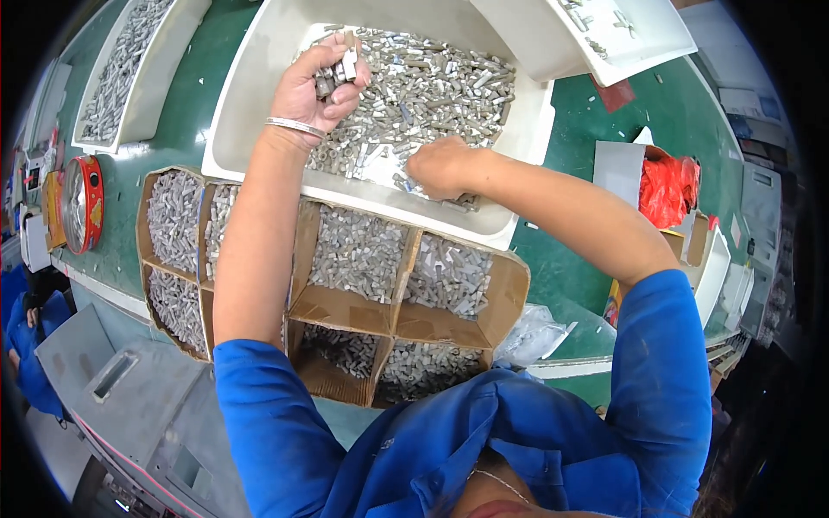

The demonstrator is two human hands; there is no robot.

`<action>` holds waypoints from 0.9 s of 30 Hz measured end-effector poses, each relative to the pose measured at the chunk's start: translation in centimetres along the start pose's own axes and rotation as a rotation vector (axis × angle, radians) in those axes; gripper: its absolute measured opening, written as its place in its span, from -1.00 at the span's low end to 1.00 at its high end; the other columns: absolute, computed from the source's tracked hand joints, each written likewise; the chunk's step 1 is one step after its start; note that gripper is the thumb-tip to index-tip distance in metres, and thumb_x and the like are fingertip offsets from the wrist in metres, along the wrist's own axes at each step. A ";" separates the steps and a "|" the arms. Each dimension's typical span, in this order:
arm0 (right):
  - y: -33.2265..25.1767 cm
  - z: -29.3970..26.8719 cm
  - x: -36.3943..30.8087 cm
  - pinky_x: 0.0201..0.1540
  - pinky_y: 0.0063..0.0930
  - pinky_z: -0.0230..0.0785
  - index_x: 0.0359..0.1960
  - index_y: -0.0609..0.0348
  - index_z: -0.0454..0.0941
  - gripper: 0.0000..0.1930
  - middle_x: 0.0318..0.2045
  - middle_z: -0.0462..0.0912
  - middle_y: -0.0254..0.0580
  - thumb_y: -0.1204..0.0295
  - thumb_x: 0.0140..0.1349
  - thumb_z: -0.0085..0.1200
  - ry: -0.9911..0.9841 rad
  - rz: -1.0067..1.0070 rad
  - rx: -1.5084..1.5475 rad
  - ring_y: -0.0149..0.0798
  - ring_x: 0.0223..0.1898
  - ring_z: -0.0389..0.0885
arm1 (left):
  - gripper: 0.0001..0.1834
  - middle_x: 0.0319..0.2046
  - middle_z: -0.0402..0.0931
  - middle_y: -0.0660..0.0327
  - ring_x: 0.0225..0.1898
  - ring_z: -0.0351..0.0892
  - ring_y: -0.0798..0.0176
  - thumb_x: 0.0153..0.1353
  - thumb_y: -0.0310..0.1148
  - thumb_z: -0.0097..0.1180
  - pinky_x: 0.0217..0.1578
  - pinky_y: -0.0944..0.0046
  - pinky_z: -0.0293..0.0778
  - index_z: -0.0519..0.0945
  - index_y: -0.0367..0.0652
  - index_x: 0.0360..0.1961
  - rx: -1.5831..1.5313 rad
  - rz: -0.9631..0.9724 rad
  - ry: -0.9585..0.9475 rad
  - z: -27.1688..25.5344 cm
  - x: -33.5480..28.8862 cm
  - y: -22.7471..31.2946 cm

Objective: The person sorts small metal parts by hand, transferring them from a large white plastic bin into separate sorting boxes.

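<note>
A large white plastic bin (345,185) holds a heap of small grey metal parts (432,82), short and mostly tube- or block-shaped. Over the heap's left part, my left hand (321,85) is closed round several of these metal parts, which show between thumb and fingers. My right hand (445,167) is down at the heap's near side, fingers curled toward a thinly covered patch of bin floor. What its fingertips hold, if anything, is hidden. Below the bin, a cardboard box with dividers (345,312) has similar small parts in its compartments, partly covered by my left forearm.
Another white bin of parts (129,78) stands at the left on the green table (194,95). A tilted white bin (635,56) overhangs the upper right. A round red tin (84,205), a red plastic bag (669,192) and a clear plastic bag (527,337) lie around. Someone in blue (39,354) is at far left.
</note>
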State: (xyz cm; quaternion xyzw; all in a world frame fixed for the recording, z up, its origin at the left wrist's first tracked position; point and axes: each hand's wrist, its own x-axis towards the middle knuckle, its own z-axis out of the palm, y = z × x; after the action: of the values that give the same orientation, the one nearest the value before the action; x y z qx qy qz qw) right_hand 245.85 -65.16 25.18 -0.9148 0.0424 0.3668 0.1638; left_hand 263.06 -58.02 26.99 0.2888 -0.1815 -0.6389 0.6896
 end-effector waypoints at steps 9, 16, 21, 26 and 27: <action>2.1 -3.8 -2.9 -0.83 -0.80 -0.07 -0.40 0.18 0.36 -0.85 -0.74 0.37 -0.37 0.35 0.12 -0.09 0.005 -0.281 1.808 -0.63 -0.83 0.16 | -0.67 -0.62 0.35 0.12 -0.78 0.14 0.44 -0.02 -0.37 -0.22 -0.87 0.56 0.00 0.34 -0.33 -0.22 -0.061 0.027 0.242 2.2 -0.4 0.7; 1.1 -9.1 -11.7 -0.81 -0.79 -0.07 -0.32 0.17 0.29 -0.78 -0.70 0.36 -0.30 0.28 0.15 -0.14 0.255 -0.711 1.757 -0.61 -0.82 0.13 | -0.74 -0.65 0.36 0.11 -0.79 0.21 0.40 0.04 -0.32 -0.15 -0.89 0.54 0.03 0.36 -0.32 -0.32 -0.168 0.099 -0.011 8.0 1.9 1.4; 4.9 -13.2 -15.2 -0.69 -0.78 0.15 -0.36 0.16 0.33 -0.84 -0.62 0.43 -0.33 0.33 0.15 -0.14 0.931 -0.683 1.673 -0.57 -0.70 0.30 | -0.77 -0.73 0.32 0.21 -0.81 0.20 0.46 0.05 -0.27 -0.02 -0.88 0.54 0.02 0.40 -0.25 -0.48 0.052 0.148 0.006 13.8 6.0 2.6; 11.4 -14.5 -15.2 -0.58 -0.70 0.25 -0.36 0.17 0.34 -0.83 -0.59 0.44 -0.32 0.33 0.13 -0.12 1.109 -0.265 1.600 -0.53 -0.61 0.36 | -0.76 -0.67 0.37 0.19 -0.76 0.24 0.49 0.02 -0.25 0.03 -0.82 0.56 0.12 0.40 -0.24 -0.48 0.325 0.264 0.119 19.5 11.0 1.7; 12.1 -14.4 -14.8 -0.58 -0.70 0.25 -0.36 0.17 0.34 -0.83 -0.59 0.44 -0.32 0.33 0.13 -0.12 1.117 -0.256 1.596 -0.53 -0.61 0.36 | -0.76 -0.65 0.38 0.17 -0.75 0.26 0.49 0.02 -0.24 0.04 -0.81 0.55 0.16 0.41 -0.23 -0.48 0.432 0.290 0.159 19.8 11.9 1.2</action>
State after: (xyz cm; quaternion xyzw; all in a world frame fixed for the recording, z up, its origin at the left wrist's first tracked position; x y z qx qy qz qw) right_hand 242.12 -81.91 41.83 -0.5750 0.2497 -0.2754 0.7289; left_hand 253.15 -73.05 41.58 0.4494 -0.2985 -0.4552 0.7083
